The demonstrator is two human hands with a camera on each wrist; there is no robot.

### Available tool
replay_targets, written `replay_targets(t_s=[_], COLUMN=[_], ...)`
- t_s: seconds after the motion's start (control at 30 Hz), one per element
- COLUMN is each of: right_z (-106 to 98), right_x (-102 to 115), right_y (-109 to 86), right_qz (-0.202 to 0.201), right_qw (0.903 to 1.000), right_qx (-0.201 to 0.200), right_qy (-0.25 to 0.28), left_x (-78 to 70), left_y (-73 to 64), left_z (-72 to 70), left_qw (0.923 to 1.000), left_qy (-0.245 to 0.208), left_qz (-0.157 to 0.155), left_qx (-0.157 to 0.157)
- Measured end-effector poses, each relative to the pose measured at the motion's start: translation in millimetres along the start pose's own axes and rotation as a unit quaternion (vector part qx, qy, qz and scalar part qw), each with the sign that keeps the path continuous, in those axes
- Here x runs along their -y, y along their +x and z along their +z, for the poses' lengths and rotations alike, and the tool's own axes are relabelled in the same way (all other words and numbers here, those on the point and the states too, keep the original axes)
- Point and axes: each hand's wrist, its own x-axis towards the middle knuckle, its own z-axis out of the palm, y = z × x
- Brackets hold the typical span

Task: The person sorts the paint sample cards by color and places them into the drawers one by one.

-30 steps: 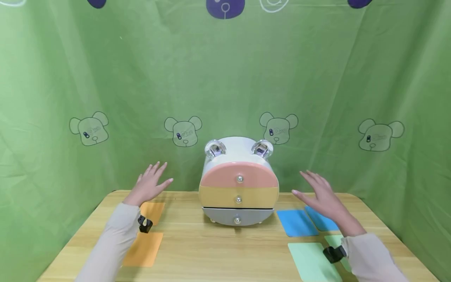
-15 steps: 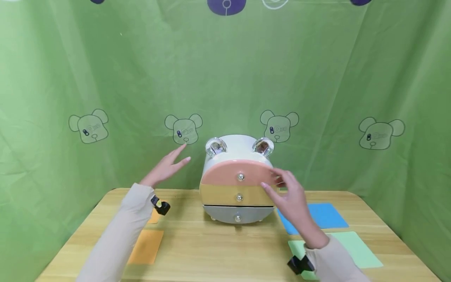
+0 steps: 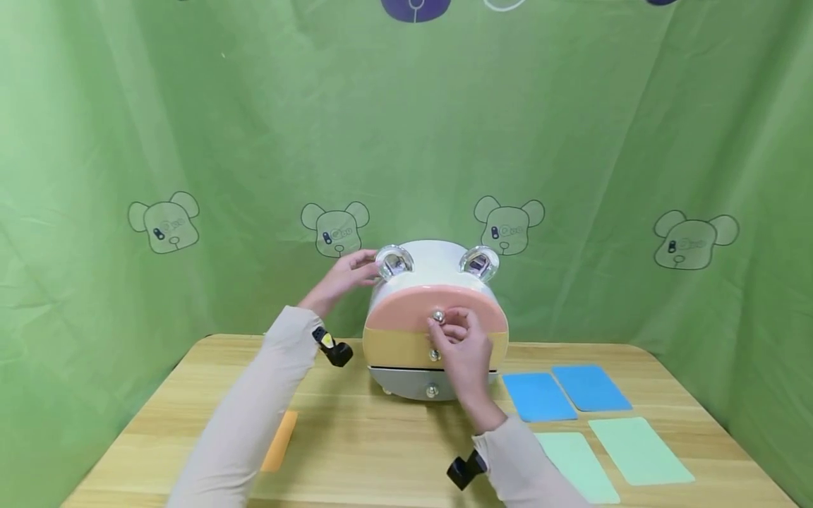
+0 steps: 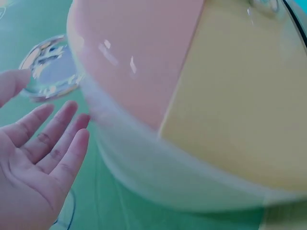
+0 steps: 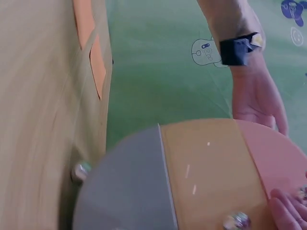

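Observation:
A small rounded cabinet point(image 3: 434, 262) with a white shell and two clear ears stands at the table's back. Its front has a pink top drawer point(image 3: 400, 305), a yellow middle drawer point(image 3: 394, 348) and a grey bottom drawer point(image 3: 400, 381), each with a shiny round knob. My right hand point(image 3: 468, 353) pinches the top drawer's knob point(image 3: 438, 316) between thumb and fingers. My left hand point(image 3: 341, 282) is beside the left ear point(image 3: 395, 262). In the left wrist view, the left hand's fingers point(image 4: 64, 165) are extended near the cabinet's white side, palm showing.
On the right of the wooden table point(image 3: 368, 451) lie two blue cards point(image 3: 540, 396) and two pale green cards point(image 3: 641, 450). An orange card point(image 3: 278, 444) shows partly behind the left sleeve. A green printed curtain point(image 3: 406, 141) hangs behind the table.
Both hands have moved inward to the cabinet from its two sides. The right hand has taken hold of the top knob; the left has come up to the left ear. The drawers look unmoved.

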Motion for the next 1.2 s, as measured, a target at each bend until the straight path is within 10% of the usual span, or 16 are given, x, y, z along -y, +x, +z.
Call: replay_targets(t_s=[0.37,0.6,1.2], right_z=[18,11,-24], right_x=[-7,15,0], right_y=[2.7,-18.1,-74.6], right_qz=[-0.054,-0.152,-0.26], right_qw=[0.995,0.9826,0.9646], right_qx=[-0.081,-0.086,0.037], right_qy=[0.024,-0.063,0.025], left_x=[-0.6,3.1,4.6], left_y=[15.1,18.5,16.8], left_z=[8.4,-0.5,-4.4], left_qw=[0.9952,0.9948,0.9926], left_qy=[-0.084,-0.095,-0.113], left_qz=[-0.044,-0.028,-0.026], left_qx=[-0.023,0.027,0.038])
